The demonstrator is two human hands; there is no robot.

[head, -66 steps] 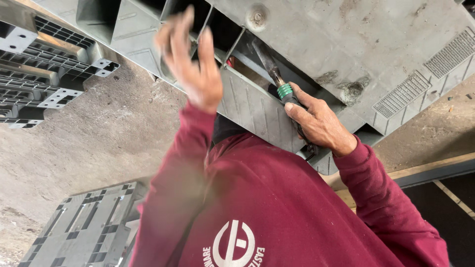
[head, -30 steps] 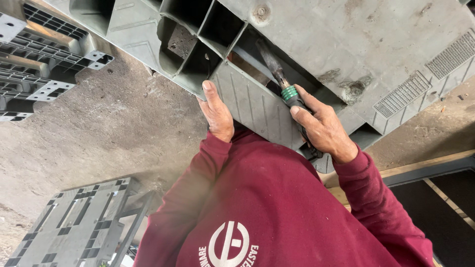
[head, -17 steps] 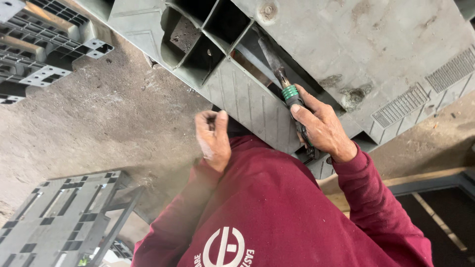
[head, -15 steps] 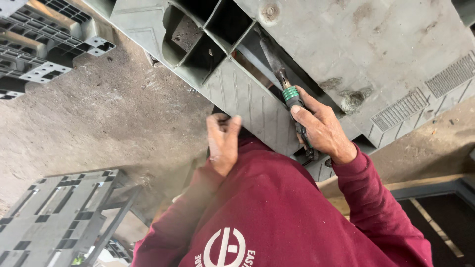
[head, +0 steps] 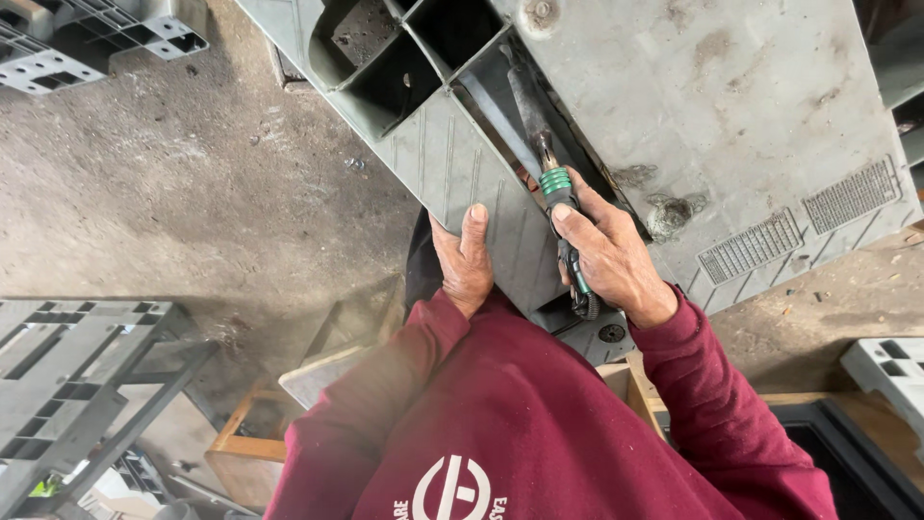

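Grey plastic pallets (head: 67, 385) are lying on the concrete floor (head: 173, 193) at far left. The left hand (head: 464, 258) is resting flat, fingers extended, holding nothing, on the ribbed side of the large grey pallet (head: 731, 116). Just beside it, the right hand (head: 608, 255) is gripping a green-banded tool (head: 553, 183), its dark tip reaching into a pallet slot.
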